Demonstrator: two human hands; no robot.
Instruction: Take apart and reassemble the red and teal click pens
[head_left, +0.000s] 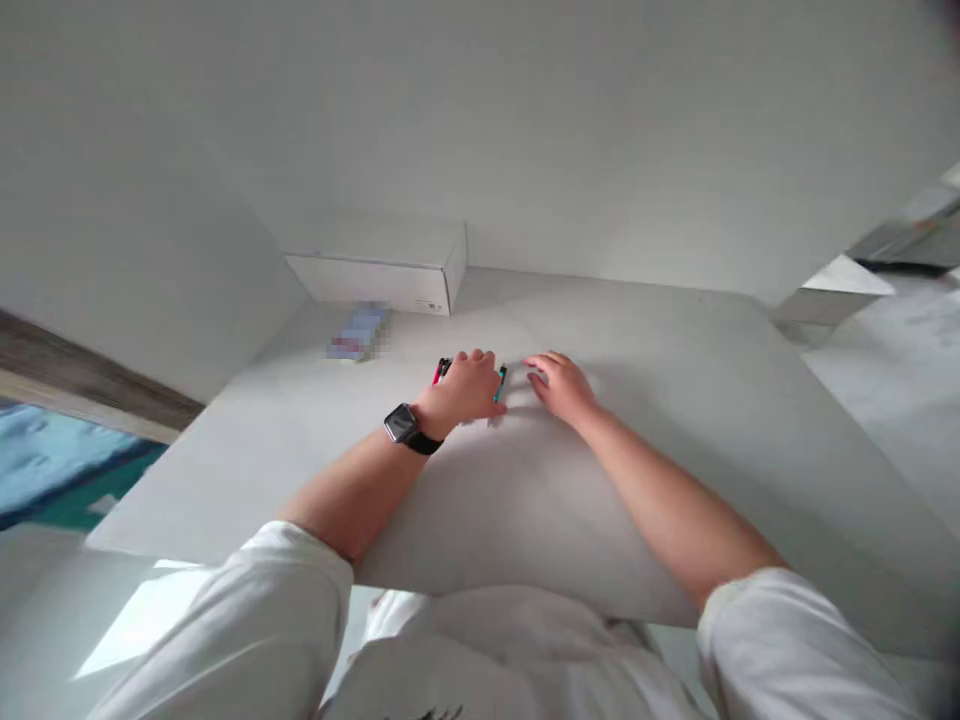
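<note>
My left hand (469, 388), with a black watch (402, 424) on its wrist, is curled down over a small group of pens at the middle of the table. A red pen (437, 372) and a black one (445, 367) stick out on its left side. On the right, a blue-and-black pen (500, 384) shows beside the thumb. Something whitish peeks out under the palm, too covered to name. My right hand (561, 388) hovers or rests just right of the pens, thumb and fingers apart, holding nothing.
A white table (540, 500) stretches before me against a pale wall. At its back left lies a long white box (375, 285), with a blurred bluish packet (358, 332) in front. Blue bedding (67, 455) shows beyond the left edge.
</note>
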